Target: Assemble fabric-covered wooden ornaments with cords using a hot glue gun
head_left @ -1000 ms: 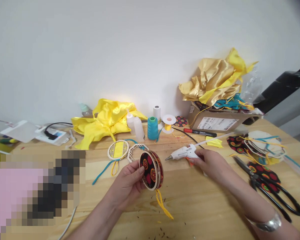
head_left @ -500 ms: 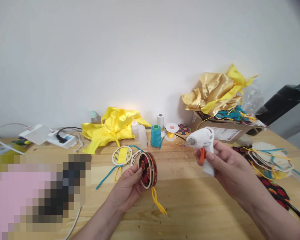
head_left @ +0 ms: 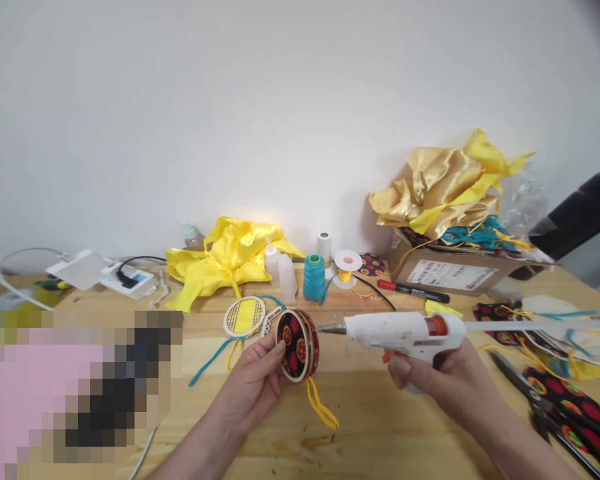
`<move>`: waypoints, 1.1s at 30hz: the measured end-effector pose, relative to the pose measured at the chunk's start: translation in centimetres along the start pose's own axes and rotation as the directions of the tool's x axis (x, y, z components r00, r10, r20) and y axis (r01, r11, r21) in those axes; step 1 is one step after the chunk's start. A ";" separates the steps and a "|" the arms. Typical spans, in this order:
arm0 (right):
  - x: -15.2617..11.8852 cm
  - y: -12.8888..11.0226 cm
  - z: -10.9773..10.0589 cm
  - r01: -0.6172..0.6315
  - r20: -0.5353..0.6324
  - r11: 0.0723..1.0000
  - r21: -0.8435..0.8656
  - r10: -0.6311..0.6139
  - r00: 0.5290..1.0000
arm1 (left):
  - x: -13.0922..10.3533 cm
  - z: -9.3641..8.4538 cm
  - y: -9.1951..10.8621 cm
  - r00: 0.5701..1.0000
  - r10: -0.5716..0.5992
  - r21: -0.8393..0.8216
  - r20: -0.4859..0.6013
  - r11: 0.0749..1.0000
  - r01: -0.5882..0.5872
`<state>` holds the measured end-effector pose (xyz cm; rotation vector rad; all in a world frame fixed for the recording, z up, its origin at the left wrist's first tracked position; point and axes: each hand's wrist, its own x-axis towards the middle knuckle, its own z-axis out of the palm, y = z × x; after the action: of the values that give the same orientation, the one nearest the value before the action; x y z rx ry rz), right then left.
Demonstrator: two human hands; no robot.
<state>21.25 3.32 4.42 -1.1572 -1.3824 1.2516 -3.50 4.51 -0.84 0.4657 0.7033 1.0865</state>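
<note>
My left hand [head_left: 260, 373] is closed around a round, wood-rimmed ornament [head_left: 296, 345] covered in dark fabric with red and orange motifs. It is held on edge, and a yellow cord loop [head_left: 321, 403] hangs from its lower side. In my right hand [head_left: 430, 373] is a white glue gun [head_left: 400, 332] with an orange trigger, a finger near that trigger. A long clear glue stick [head_left: 530, 325] sticks out of its back. The metal nozzle points left, close to the ornament's right side; whether it touches cannot be told.
Behind my hands stand a teal thread cone [head_left: 314, 278], a yellow cord spool [head_left: 347, 270] and white bottles [head_left: 287, 278]. Yellow satin [head_left: 230, 253] lies at the wall. A fabric-filled cardboard box [head_left: 445, 270], a marker [head_left: 413, 291] and black-handled scissors [head_left: 537, 400] are on the right.
The glue gun has moved down and turned sideways, its nozzle now near the ornament. The ornament has stayed nearly in place. The marker and scissors have come into sight.
</note>
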 end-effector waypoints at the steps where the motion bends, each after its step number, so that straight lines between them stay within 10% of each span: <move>1: 0.0 0.1 0.0 0.042 -0.007 0.998 -0.043 -0.042 0.999 | 0.0 0.0 0.0 1.000 0.005 0.007 0.005 1.000 -0.006; 33: 0.3 -1.0 -0.5 0.356 0.244 0.878 -0.320 -0.287 0.926 | 0.1 0.1 -0.2 0.999 0.030 0.082 -0.025 0.996 -0.027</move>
<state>21.66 3.63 5.48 -1.0035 -1.9219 0.9067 -3.31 4.52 -0.96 0.5334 0.7683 1.0953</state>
